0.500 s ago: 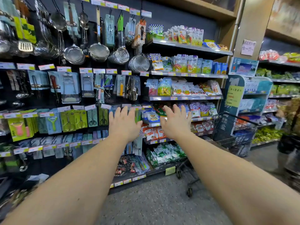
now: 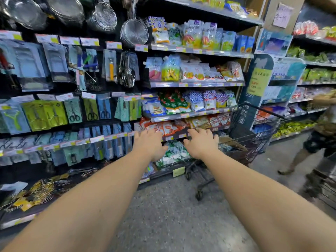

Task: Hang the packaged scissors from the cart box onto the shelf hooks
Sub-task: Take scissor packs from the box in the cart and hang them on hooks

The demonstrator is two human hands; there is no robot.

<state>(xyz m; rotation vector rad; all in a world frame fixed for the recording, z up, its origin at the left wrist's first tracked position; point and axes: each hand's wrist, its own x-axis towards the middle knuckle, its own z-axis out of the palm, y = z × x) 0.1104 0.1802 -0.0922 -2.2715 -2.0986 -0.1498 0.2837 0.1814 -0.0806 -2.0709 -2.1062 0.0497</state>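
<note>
On the far left a dark pegboard wall carries rows of hooks with price tags. One middle row holds the packaged scissors on green and blue cards, hanging upright side by side; the row below it holds more blue-carded tools, packed close with little free space between them. Wire strainers hang above, near the top edge.

The left hand reaches forward with fingers spread and relaxed, holding nothing, in front of the lower hook row's right end. Just beside it the right hand is also stretched out, fingers spread, empty — both hover in the air, apart from each other, touching no shelf or package.

Behind the hands, flat shelves carry bagged goods in tiers. Right of the right hand stands a wire shopping cart, its basket holding a brown cardboard box with an open flap; what lies inside the box cannot be seen. The cart sits close against the shelf front, its wheels on the speckled floor.

The floor between the arms and the shelf base is open. At the far right edge a person walks in the aisle, near the cart's right side.
</note>
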